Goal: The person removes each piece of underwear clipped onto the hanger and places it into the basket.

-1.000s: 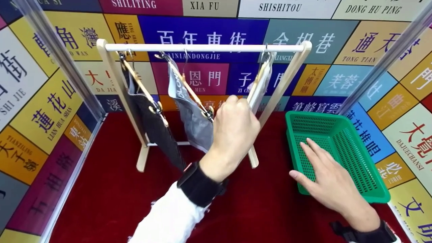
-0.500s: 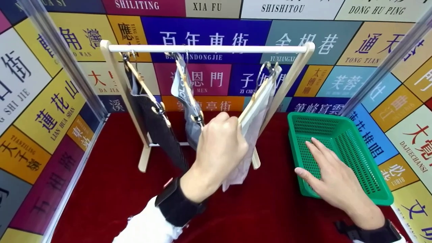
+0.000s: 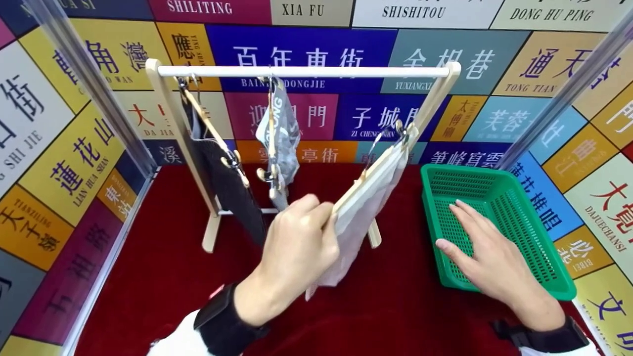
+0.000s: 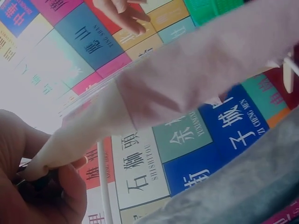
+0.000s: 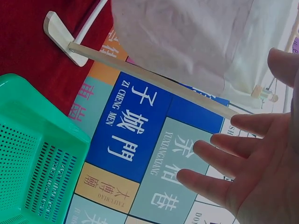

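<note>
In the head view, my left hand [image 3: 296,240] grips the near end of a wooden clip hanger [image 3: 368,170]. A pale pink garment [image 3: 363,217] with a whitish waistband hangs from it; its exact kind is unclear. The hanger's hook is below the rack's bar, apart from it. In the left wrist view, thumb and fingers close round the end of the waistband [image 4: 88,130]. My right hand [image 3: 489,262] is held with fingers spread over the green basket [image 3: 432,237], holding nothing. The right wrist view shows its straight fingers [image 5: 210,156] apart from the garment.
A wooden clothes rack with a white bar [image 3: 306,71] stands at the back. On it hang a black garment [image 3: 227,183] at the left and a grey garment [image 3: 286,133] with lettering, both on clip hangers. Red cloth [image 3: 385,306] covers the table; lettered panels surround it.
My left hand has drawn the hanger with the pink garment off the bar, down and towards me. The grey garment has swung round on its hanger. My right hand has barely moved.
</note>
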`<state>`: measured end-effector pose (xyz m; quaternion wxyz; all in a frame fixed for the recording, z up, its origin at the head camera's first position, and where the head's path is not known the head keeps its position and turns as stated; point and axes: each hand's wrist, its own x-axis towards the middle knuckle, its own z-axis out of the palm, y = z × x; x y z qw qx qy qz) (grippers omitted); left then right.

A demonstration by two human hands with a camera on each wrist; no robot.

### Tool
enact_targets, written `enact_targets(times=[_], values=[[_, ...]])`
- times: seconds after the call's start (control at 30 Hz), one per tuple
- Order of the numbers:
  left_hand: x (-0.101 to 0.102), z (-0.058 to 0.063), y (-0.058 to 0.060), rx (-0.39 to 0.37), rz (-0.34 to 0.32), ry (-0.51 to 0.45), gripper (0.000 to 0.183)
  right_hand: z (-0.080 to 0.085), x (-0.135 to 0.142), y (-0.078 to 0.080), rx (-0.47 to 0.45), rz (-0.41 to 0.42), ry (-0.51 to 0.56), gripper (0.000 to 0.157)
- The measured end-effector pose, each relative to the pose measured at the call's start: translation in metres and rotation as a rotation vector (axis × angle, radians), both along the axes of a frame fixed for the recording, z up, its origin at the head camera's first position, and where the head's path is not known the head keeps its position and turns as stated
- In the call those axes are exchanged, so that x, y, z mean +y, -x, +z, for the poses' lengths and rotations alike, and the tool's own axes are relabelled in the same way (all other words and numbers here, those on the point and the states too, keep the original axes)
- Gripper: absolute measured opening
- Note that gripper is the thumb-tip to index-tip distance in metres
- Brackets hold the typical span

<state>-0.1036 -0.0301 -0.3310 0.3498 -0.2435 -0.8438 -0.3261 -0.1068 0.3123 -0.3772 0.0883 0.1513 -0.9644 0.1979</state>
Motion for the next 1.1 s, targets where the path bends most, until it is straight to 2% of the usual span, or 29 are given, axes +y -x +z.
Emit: enact_targets(times=[0.2, 0.3, 0.4, 0.63, 0.9, 1.1], values=[[-0.014, -0.015, -0.009, 0.090, 0.057, 0.066, 0.015, 0.001, 0.000, 0.002, -0.016, 0.014, 0.095, 0.067], [-0.021, -0.020, -0.013, 0.137, 0.056, 0.090, 0.022, 0.002, -0.002, 0.004, -0.012, 0.035, 0.159, 0.064], [-0.027, -0.024, -0.018, 0.161, 0.037, 0.097, 0.022, 0.002, -0.003, 0.007, 0.010, 0.065, 0.212, 0.062], [-0.035, -0.029, -0.029, 0.198, -0.008, 0.099, 0.021, 0.006, -0.010, 0.011, 0.059, 0.097, 0.245, 0.059], [-0.040, -0.028, -0.038, 0.226, -0.059, 0.107, 0.009, 0.015, -0.020, 0.015, 0.090, 0.148, 0.297, 0.060], [-0.044, -0.028, -0.040, 0.259, -0.085, 0.129, 0.016, 0.024, -0.029, 0.016, 0.120, 0.212, 0.347, 0.058]])
